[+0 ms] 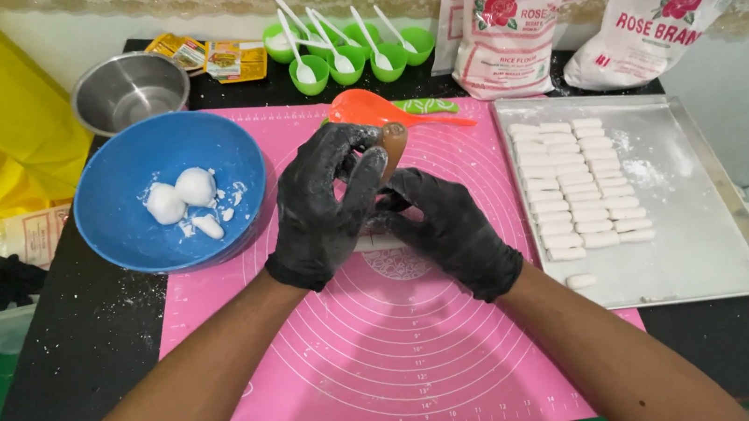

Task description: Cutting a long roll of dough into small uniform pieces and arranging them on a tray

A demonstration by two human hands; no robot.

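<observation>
Your black-gloved left hand (323,209) and black-gloved right hand (452,230) meet over the pink silicone mat (390,350); the left grip pinches a small brown oblong tool (393,145), the right curls closed beneath, contents hidden. The blue plastic bowl (121,173) sits at nine o'clock, the flat metal tray (706,229) at three o'clock

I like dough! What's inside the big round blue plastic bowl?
The blue bowl holds two white dough balls, smaller lumps and crumbs. Nothing covers them; the near wall hides a little.

Home kitchen worktop, pink silicone baking mat (390,350), flour bags (513,25), metal tray (724,227) of dough pieces (578,182), blue mixing bowl (121,173)
</observation>
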